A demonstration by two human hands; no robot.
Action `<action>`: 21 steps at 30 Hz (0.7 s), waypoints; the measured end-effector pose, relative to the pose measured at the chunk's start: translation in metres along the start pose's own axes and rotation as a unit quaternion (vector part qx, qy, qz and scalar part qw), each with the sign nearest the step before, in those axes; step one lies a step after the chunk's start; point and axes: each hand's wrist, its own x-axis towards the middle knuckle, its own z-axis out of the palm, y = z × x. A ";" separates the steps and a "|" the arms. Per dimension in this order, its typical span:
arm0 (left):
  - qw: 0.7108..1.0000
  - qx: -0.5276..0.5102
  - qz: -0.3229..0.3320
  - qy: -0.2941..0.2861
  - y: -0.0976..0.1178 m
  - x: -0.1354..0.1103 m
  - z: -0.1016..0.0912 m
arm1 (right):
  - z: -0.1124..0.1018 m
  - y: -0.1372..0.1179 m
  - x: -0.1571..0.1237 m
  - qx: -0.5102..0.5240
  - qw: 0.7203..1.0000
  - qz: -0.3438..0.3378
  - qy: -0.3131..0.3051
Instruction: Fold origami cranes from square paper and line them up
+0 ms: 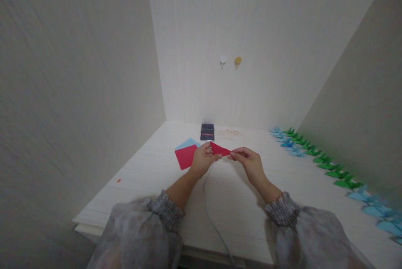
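Between my two hands a piece of red origami paper (220, 149), folded to a triangular shape, is held above the white table (232, 202). My left hand (202, 160) grips its wide left part, thumb in front and fingers behind. At the narrow right tip, my right hand (248, 161) pinches the paper between thumb and fingers. Just left of my left hand lie a flat red sheet (186, 157) and, partly under it, a light blue sheet (190, 142).
A phone (207, 131) stands near the back wall, behind my hands. Rows of green paper cranes (333, 166) and blue paper cranes (373, 206) line the right side. A grey cable (209, 214) runs to the front edge. An orange scrap (118, 180) lies at left; walls enclose three sides.
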 end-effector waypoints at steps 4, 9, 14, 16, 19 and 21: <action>1.000 -0.009 0.001 0.000 0.000 0.000 0.000 | -0.001 0.002 0.000 0.015 1.000 0.008 0.012; 0.999 -0.038 -0.012 -0.009 0.000 -0.001 -0.001 | 0.000 0.000 -0.001 0.026 1.000 0.005 0.011; 0.996 -0.077 -0.053 0.009 0.001 -0.001 0.001 | -0.002 -0.001 0.000 0.056 0.998 0.007 0.019; 0.994 -0.086 -0.063 0.016 0.001 -0.001 0.001 | -0.002 0.000 0.000 0.069 0.997 0.014 0.022; 0.994 -0.081 -0.065 0.025 0.000 -0.001 0.002 | -0.002 0.001 -0.001 0.096 0.995 0.027 0.018; 0.995 -0.075 -0.063 0.027 -0.002 -0.001 0.001 | 0.001 0.001 -0.002 0.108 0.993 0.039 -0.002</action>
